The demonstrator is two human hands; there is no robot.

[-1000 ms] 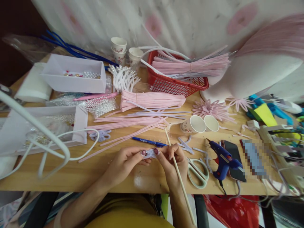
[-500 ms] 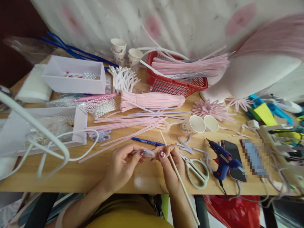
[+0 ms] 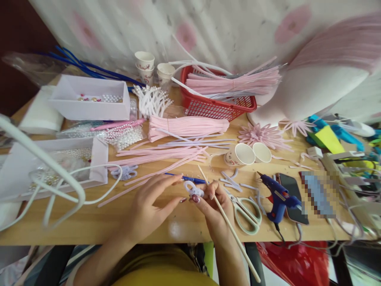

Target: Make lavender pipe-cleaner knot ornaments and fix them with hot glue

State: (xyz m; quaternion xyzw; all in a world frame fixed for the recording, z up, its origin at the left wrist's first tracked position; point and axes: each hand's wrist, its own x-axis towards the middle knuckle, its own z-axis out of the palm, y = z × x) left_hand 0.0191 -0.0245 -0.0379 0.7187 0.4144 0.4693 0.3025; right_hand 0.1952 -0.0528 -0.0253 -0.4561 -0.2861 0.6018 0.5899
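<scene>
Between thumb and fingertips my right hand (image 3: pixel 216 208) pinches a small looped pale lavender pipe cleaner (image 3: pixel 190 188). A thin wooden stick (image 3: pixel 235 235) is held in the same hand, running from beyond the fingers down past the wrist. My left hand (image 3: pixel 149 200) is open just left of the loops, thumb and fingers apart, with nothing in its grasp. Behind the hands lies a blue pen (image 3: pixel 193 180), partly hidden by the fingers. Scissors with pale green handles (image 3: pixel 248 216) rest right of my right hand, by cut lavender pieces (image 3: pixel 230 182).
A blue glue gun (image 3: pixel 278 198) lies against a phone (image 3: pixel 293 194) at right. Two paper cups (image 3: pixel 241 155) stand behind the scissors. Pink pipe cleaners (image 3: pixel 187 127) and a red basket (image 3: pixel 214 109) are farther back. White boxes (image 3: pixel 89 109) and a white curved tube (image 3: pixel 59 163) occupy the left.
My left hand has let go of the lavender piece and opened, moving slightly left. The piece now shows an upright loop in my right hand, which keeps the stick.
</scene>
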